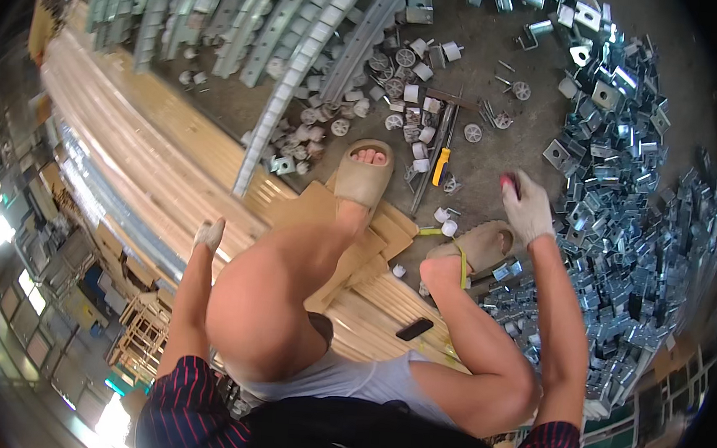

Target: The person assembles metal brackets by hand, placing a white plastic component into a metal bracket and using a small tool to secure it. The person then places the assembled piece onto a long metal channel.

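My right hand (530, 210), in a pale glove, hangs over the floor just left of the big pile of metal brackets (607, 168). Its fingers are closed around a small red thing (509, 182) whose kind I cannot make out. On the far side of my knee, my left hand (209, 234), also gloved, is beside the long plastic-wrapped bundles (146, 140); its fingers are too blurred and hidden to read. A screwdriver with a yellow handle (441, 166) lies on the floor ahead, among white rollers (420, 150) and thin metal rods (435, 137).
Long perforated metal rails (305, 43) lie at the far left, one reaching toward the bundles. Round spoked wheels (473, 133) are scattered on the floor. Flattened cardboard (383, 226) lies under my sandalled foot. A black phone-like object (414, 329) rests on the boards between my legs.
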Action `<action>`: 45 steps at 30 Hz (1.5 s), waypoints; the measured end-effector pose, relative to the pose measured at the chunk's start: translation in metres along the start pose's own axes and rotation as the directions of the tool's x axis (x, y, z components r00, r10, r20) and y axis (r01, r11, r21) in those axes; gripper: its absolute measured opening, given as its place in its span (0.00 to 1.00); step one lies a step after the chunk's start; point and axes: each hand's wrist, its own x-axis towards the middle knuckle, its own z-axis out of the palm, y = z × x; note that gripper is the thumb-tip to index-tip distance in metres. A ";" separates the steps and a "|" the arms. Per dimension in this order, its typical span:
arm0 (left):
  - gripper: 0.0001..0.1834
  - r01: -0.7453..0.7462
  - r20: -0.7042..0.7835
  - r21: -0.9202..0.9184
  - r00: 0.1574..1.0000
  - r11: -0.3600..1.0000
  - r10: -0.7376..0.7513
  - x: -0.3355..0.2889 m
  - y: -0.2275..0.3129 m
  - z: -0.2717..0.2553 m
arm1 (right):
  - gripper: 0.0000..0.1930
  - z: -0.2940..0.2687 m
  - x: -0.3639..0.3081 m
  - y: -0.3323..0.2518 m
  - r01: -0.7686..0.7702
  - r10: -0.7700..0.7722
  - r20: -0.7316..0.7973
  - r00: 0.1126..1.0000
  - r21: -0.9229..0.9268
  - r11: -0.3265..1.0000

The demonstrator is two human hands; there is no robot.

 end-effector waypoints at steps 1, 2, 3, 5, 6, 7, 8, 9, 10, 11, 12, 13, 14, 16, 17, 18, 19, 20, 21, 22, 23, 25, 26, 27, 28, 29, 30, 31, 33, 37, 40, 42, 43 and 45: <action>0.42 0.044 0.015 -0.003 0.999 0.999 -0.044 -0.007 0.007 0.009 | 0.15 -0.001 0.020 0.003 0.031 -0.034 -0.031 0.999 -0.099 0.995; 0.42 0.128 0.028 -0.028 0.991 0.991 -0.128 -0.010 -0.025 0.024 | 0.14 0.002 0.044 0.001 0.103 -0.112 -0.059 0.992 -0.136 0.985; 0.43 0.201 0.044 -0.054 0.979 0.978 -0.198 -0.015 -0.050 0.039 | 0.14 0.006 0.055 -0.001 0.125 -0.140 -0.077 0.987 -0.169 0.978; 0.45 0.337 0.065 -0.155 0.942 0.929 -0.331 -0.022 -0.091 0.064 | 0.15 -0.006 0.090 -0.010 0.158 -0.188 -0.109 0.976 -0.237 0.959; 0.46 0.387 0.076 -0.214 0.922 0.897 -0.380 -0.022 -0.106 0.075 | 0.15 -0.009 0.105 -0.022 0.228 -0.267 -0.169 0.949 -0.219 0.949; 0.47 0.431 0.088 -0.274 0.902 0.860 -0.423 -0.021 -0.115 0.086 | 0.16 -0.011 0.113 -0.025 0.202 -0.247 -0.186 0.951 -0.230 0.952; 0.48 0.460 0.103 -0.329 0.886 0.825 -0.452 -0.017 -0.124 0.097 | 0.16 -0.013 0.116 -0.032 0.186 -0.235 -0.196 0.952 -0.240 0.953; 0.48 0.482 0.115 -0.378 0.872 0.791 -0.476 -0.011 -0.128 0.107 | 0.16 -0.012 0.112 -0.037 0.145 -0.202 -0.228 0.952 -0.245 0.959; 0.49 0.491 0.129 -0.421 0.865 0.763 -0.485 -0.001 -0.130 0.116 | 0.17 -0.011 0.105 -0.037 0.102 -0.168 -0.260 0.951 -0.248 0.963; 0.50 0.497 0.135 -0.466 0.858 0.732 -0.496 0.007 -0.126 0.121 | 0.17 -0.011 0.098 -0.039 0.068 -0.141 -0.294 0.945 -0.245 0.967; 0.51 0.492 0.144 -0.497 0.859 0.715 -0.491 0.019 -0.122 0.128 | 0.17 -0.011 0.085 -0.037 0.022 -0.110 -0.307 0.945 -0.277 0.961; 0.52 0.492 0.148 -0.522 0.857 0.697 -0.494 0.026 -0.118 0.137 | 0.17 -0.012 0.065 -0.022 -0.022 -0.080 -0.310 0.947 -0.311 0.950; 0.53 0.492 0.152 -0.552 0.854 0.674 -0.498 0.035 -0.113 0.142 | 0.17 -0.012 0.054 -0.021 -0.052 -0.063 -0.316 0.947 -0.343 0.938; 0.55 0.482 0.153 -0.604 0.852 0.635 -0.501 0.057 -0.107 0.147 | 0.17 -0.010 0.041 -0.043 -0.099 -0.023 -0.301 0.953 -0.385 0.918; 0.56 0.473 0.146 -0.617 0.854 0.629 -0.499 0.073 -0.108 0.143 | 0.17 -0.005 0.036 -0.049 -0.128 0.006 -0.289 0.957 -0.404 0.906; 0.57 0.464 0.137 -0.625 0.856 0.627 -0.498 0.088 -0.111 0.136 | 0.17 -0.001 0.033 -0.056 -0.130 0.005 -0.278 0.960 -0.433 0.892; 0.58 0.462 0.142 -0.634 0.857 0.620 -0.495 0.094 -0.114 0.139 | 0.17 0.002 0.030 -0.064 -0.131 0.004 -0.267 0.964 -0.462 0.877; 0.59 0.457 0.151 -0.647 0.861 0.610 -0.486 0.103 -0.115 0.142 | 0.16 0.006 0.023 -0.070 -0.145 0.016 -0.260 0.965 -0.485 0.862; 0.60 0.450 0.158 -0.655 0.867 0.607 -0.473 0.110 -0.120 0.143 | 0.17 0.010 0.020 -0.074 -0.153 0.015 -0.266 0.964 -0.508 0.848; 0.62 0.446 0.169 -0.659 0.872 0.605 -0.459 0.116 -0.121 0.149 | 0.16 0.016 0.016 -0.080 -0.167 0.021 -0.287 0.958 -0.496 0.852; 0.63 0.436 0.171 -0.676 0.877 0.595 -0.449 0.123 -0.123 0.155 | 0.16 0.015 0.012 -0.087 -0.176 0.018 -0.311 0.950 -0.488 0.855; 0.65 0.429 0.181 -0.700 0.880 0.571 -0.440 0.129 -0.134 0.168 | 0.16 0.015 0.003 -0.098 -0.184 -0.004 -0.361 0.932 -0.484 0.856; 0.66 0.424 0.178 -0.710 0.881 0.562 -0.439 0.132 -0.134 0.174 | 0.16 0.012 -0.005 -0.103 -0.181 -0.020 -0.390 0.921 -0.473 0.862; 0.71 0.418 0.167 -0.730 0.876 0.541 -0.453 0.132 -0.140 0.165 | 0.16 0.015 -0.010 -0.108 -0.171 -0.034 -0.408 0.912 -0.456 0.873; 0.77 0.411 0.163 -0.747 0.876 0.523 -0.454 0.131 -0.136 0.164 | 0.16 0.017 -0.016 -0.112 -0.160 -0.049 -0.425 0.904 -0.442 0.883; 0.81 0.426 0.197 -0.754 0.872 0.500 -0.448 0.145 -0.145 0.173 | 0.16 0.018 -0.022 -0.109 -0.115 -0.103 -0.452 0.886 -0.430 0.895; 0.83 0.415 0.192 -0.768 0.875 0.487 -0.444 0.153 -0.153 0.181 | 0.16 0.021 -0.031 -0.117 -0.099 -0.117 -0.450 0.886 -0.428 0.898; 0.85 0.403 0.186 -0.782 0.879 0.474 -0.440 0.162 -0.163 0.189 | 0.16 0.029 -0.036 -0.121 -0.102 -0.107 -0.450 0.887 -0.417 0.903; 0.81 0.466 0.169 -0.664 0.856 0.586 -0.489 0.126 -0.128 0.158 | 0.17 0.031 -0.056 -0.117 -0.163 -0.057 -0.446 0.893 -0.438 0.884; 0.81 0.464 0.136 -0.617 0.859 0.636 -0.494 0.134 -0.135 0.161 | 0.17 0.030 -0.070 -0.106 -0.164 -0.077 -0.458 0.886 -0.464 0.870; 0.74 0.437 0.117 -0.598 0.877 0.673 -0.465 0.145 -0.161 0.159 | 0.16 0.049 -0.084 -0.097 -0.207 -0.032 -0.504 0.863 -0.410 0.888; 0.70 0.405 0.115 -0.588 0.898 0.700 -0.424 0.155 -0.151 0.165 | 0.16 0.052 -0.086 -0.081 -0.223 -0.069 -0.558 0.827 -0.438 0.871; 0.68 0.392 0.109 -0.581 0.906 0.713 -0.408 0.159 -0.152 0.168 | 0.15 0.063 -0.097 -0.098 -0.203 -0.015 -0.530 0.848 -0.351 0.914; 0.63 0.338 0.098 -0.536 0.935 0.774 -0.341 0.160 -0.132 0.179 | 0.17 0.066 -0.113 -0.071 -0.286 0.043 -0.478 0.877 -0.448 0.847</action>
